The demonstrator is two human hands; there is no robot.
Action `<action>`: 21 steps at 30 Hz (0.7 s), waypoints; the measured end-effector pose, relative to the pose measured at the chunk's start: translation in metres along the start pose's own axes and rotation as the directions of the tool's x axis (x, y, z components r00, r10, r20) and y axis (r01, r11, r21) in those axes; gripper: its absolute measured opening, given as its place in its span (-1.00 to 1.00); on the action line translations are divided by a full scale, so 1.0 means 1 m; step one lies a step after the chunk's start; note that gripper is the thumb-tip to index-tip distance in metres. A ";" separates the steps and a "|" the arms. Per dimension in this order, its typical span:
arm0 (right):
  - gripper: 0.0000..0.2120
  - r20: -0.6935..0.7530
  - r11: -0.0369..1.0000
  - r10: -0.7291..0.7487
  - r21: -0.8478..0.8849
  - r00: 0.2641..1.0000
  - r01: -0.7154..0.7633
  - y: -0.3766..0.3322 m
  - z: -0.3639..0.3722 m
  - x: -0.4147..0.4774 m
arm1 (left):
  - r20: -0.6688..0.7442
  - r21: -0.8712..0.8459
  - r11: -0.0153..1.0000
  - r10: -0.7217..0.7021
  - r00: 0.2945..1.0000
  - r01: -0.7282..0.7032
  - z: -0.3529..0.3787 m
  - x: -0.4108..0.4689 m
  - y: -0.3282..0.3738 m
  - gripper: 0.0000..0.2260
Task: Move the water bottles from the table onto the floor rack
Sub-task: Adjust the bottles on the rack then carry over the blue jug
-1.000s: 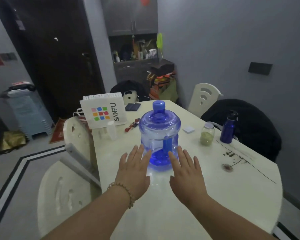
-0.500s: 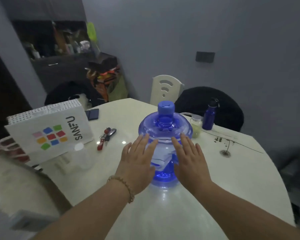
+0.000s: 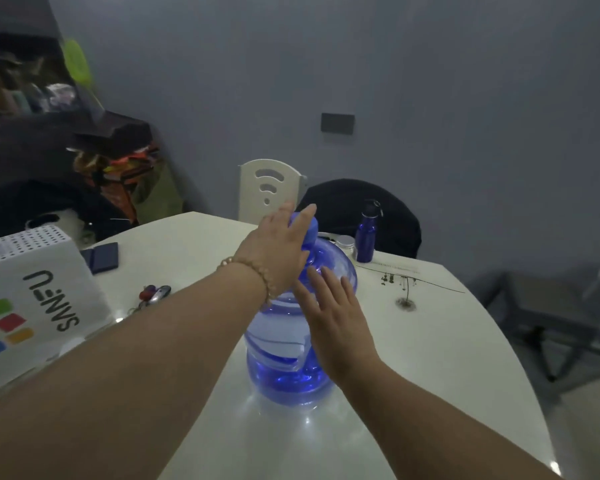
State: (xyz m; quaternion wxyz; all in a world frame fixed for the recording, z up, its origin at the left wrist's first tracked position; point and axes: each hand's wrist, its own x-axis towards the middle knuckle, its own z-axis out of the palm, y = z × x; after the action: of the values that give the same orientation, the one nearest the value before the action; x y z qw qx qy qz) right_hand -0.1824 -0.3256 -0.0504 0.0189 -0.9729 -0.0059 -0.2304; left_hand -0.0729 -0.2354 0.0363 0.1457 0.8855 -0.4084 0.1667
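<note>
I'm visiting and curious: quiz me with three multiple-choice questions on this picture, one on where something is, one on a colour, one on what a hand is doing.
1. Where is the small bottle? A on the floor; B on the table, beyond the big jug; C on a chair.
2. What colour is the jug's cap? A red; B green; C blue.
3. How is the right hand? A clenched; B holding keys; C flat against the jug, fingers straight.
Answers: B, it stands near the far edge; C, blue shows beside the left hand; C, its fingers lie spread on the jug's shoulder.
</note>
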 end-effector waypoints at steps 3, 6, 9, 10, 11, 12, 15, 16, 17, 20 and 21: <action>-0.15 -0.067 1.000 0.016 -0.019 0.998 -0.017 -0.001 0.004 0.003 | 0.017 -0.044 0.998 -0.039 0.999 0.039 0.013 0.003 0.003 -0.41; -0.13 -0.107 0.999 0.020 -0.031 0.994 -0.023 0.000 0.007 0.003 | -0.078 -0.088 0.993 -0.090 0.993 0.083 0.022 0.000 0.009 -0.48; -0.12 -0.071 0.998 0.014 -0.064 0.997 -0.019 0.000 0.004 -0.002 | -0.120 -0.073 0.994 -0.093 0.988 0.084 0.023 -0.004 0.016 -0.50; -0.14 -0.054 0.997 0.010 -0.082 0.998 -0.014 0.000 0.002 -0.004 | -0.121 -0.073 0.994 -0.092 0.988 0.084 0.021 -0.006 0.017 -0.50; -0.17 -0.044 0.995 0.007 -0.099 0.999 -0.011 0.000 -0.001 -0.007 | -0.117 -0.072 0.994 -0.091 0.989 0.083 0.020 -0.008 0.021 -0.51; -0.18 -0.032 0.993 0.004 -0.118 0.999 -0.008 0.001 -0.004 -0.010 | -0.113 -0.072 0.994 -0.088 0.990 0.080 0.017 -0.009 0.023 -0.52; -0.14 -0.018 0.990 -0.011 -0.142 1.000 0.009 0.002 -0.012 -0.020 | -0.100 -0.088 0.993 -0.089 0.991 0.081 0.012 -0.014 0.032 -0.57; -0.15 -0.025 0.991 -0.016 -0.132 1.000 0.013 0.003 -0.014 -0.025 | -0.099 -0.093 0.992 -0.092 0.991 0.083 0.011 -0.017 0.036 -0.58; -0.16 -0.039 0.993 -0.021 -0.116 0.999 0.016 0.003 -0.017 -0.030 | -0.100 -0.095 0.992 -0.096 0.990 0.087 0.009 -0.020 0.041 -0.60; -0.20 -0.077 0.997 -0.037 -0.070 0.996 0.032 0.006 -0.025 -0.044 | -0.098 -0.079 0.989 -0.129 0.987 0.121 0.005 -0.030 0.057 -0.61; -0.20 -0.094 0.998 -0.046 -0.052 0.994 0.042 0.008 -0.026 -0.049 | -0.093 -0.063 0.989 -0.141 0.986 0.135 0.004 -0.034 0.063 -0.61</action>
State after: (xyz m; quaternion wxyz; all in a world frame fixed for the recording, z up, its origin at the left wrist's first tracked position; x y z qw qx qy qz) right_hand -0.2376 -0.3345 -0.0490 -0.0104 -0.9606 -0.0206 -0.2770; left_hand -0.1412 -0.2534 0.0261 0.2017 0.8980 -0.3431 0.1875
